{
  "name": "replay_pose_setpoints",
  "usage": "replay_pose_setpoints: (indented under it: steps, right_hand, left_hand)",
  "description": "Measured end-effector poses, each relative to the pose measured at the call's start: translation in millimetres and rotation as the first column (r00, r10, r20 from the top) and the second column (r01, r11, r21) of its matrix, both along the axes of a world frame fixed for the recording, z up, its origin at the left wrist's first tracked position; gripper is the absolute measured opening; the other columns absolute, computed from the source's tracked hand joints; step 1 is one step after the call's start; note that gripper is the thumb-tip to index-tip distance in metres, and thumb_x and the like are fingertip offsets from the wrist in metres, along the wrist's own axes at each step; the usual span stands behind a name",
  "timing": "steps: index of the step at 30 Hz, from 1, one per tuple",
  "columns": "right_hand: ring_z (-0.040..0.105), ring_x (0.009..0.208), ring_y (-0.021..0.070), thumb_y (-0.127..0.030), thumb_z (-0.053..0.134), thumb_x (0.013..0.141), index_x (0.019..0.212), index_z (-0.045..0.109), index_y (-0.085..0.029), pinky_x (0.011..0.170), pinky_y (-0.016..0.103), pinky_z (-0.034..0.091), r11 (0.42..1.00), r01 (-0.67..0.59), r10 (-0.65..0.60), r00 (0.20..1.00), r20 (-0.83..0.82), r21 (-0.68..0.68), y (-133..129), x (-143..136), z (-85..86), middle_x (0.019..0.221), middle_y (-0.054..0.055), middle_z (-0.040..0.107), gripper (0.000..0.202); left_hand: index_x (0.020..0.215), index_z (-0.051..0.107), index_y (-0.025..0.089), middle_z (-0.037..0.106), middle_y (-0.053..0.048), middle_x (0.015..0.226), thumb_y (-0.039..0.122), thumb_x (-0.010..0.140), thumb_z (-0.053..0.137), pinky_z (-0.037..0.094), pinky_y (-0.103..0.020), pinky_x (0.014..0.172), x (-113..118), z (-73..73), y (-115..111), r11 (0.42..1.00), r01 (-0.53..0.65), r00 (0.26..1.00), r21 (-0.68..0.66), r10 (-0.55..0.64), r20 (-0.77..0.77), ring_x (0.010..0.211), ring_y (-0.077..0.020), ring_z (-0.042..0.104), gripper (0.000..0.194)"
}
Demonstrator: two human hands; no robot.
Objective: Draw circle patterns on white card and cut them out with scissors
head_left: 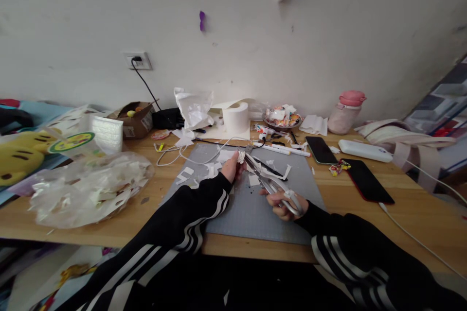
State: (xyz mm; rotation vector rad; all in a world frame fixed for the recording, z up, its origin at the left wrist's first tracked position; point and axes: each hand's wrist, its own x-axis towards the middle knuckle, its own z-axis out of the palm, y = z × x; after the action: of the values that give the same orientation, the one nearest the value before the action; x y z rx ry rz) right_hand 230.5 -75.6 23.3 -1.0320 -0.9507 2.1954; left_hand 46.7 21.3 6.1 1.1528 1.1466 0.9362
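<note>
My left hand (230, 167) is closed, pinching a small whitish, bumpy piece (241, 156) over the far half of the grey cutting mat (255, 218). Wrapped round the light grey handles of a plier-like cutting tool (274, 185) is my right hand (282, 204). The tool's long metal jaws point up and left, with their tip close to the piece; whether they touch it I cannot tell. Cut white paper scraps (185, 175) lie about the mat. A dark, slim tool (268, 167) rests just behind the pliers.
Behind the mat stand a paper roll (235, 117), a glue gun (263, 131), markers (288, 149) and a bowl of scraps (282, 116). Phones (368, 181), a power bank (365, 150) and a pink-lidded bottle (346, 114) are at right. A plastic bag (91, 189) lies left.
</note>
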Motion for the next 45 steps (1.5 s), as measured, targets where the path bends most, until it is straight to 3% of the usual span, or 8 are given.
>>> replay_pose_setpoints:
  steps: [7,14,20,28,45]
  right_hand:
    - [0.017,0.032,-0.0008,-0.029,0.072,0.056,0.09,0.057,-0.02,0.035,0.017,0.003,1.0,0.001,-0.001,1.0,-0.013,-0.008,0.7,1.1,-2.0,0.049,-0.014,0.035,0.038]
    - [0.014,0.032,-0.0006,-0.03,0.073,0.053,0.087,0.058,-0.02,0.034,0.016,0.003,1.0,0.01,-0.01,1.0,-0.006,-0.004,-0.4,-0.2,-0.4,0.047,-0.014,0.035,0.039]
    - [0.017,0.03,-0.0004,-0.032,0.074,0.05,0.085,0.058,-0.021,0.033,0.014,0.005,1.0,0.016,-0.016,1.0,0.009,-0.004,-0.8,-0.7,0.6,0.046,-0.015,0.038,0.04]
    - [0.018,0.03,-0.001,-0.032,0.074,0.052,0.087,0.058,-0.02,0.032,0.013,0.006,1.0,0.007,-0.007,1.0,-0.016,0.006,1.1,0.3,-3.6,0.047,-0.015,0.039,0.04]
    - [0.014,0.032,-0.0005,-0.038,0.076,0.059,0.088,0.057,-0.021,0.031,0.013,0.006,0.999,-0.036,0.039,0.992,-0.122,0.025,4.2,4.0,-14.4,0.05,-0.014,0.038,0.038]
  left_hand:
    - [0.092,0.058,0.012,0.055,0.003,0.071,0.036,0.093,0.052,0.042,-0.017,0.044,-0.3,0.9,3.7,0.996,-0.09,0.995,0.018,0.089,0.035,0.049,-0.0051,0.048,0.025]
    - [0.096,0.059,0.012,0.059,0.0,0.079,0.032,0.092,0.054,0.048,-0.021,0.051,-0.5,0.0,4.1,0.999,-0.038,0.999,0.012,0.037,0.021,0.058,-0.0077,0.055,0.021]
    - [0.091,0.058,0.012,0.057,0.003,0.072,0.032,0.092,0.054,0.044,-0.018,0.045,-1.7,-2.8,4.0,0.999,-0.018,1.0,0.029,0.018,0.001,0.051,-0.0056,0.051,0.021]
    - [0.096,0.059,0.012,0.06,0.0,0.081,0.033,0.092,0.055,0.05,-0.022,0.054,-1.9,-5.7,5.9,1.0,-0.004,1.0,0.031,0.005,-0.025,0.061,-0.0088,0.057,0.022]
    - [0.095,0.058,0.012,0.058,0.001,0.077,0.035,0.093,0.053,0.047,-0.02,0.049,-0.9,-4.1,3.0,0.999,-0.038,0.998,0.029,0.036,0.044,0.056,-0.0072,0.053,0.023]
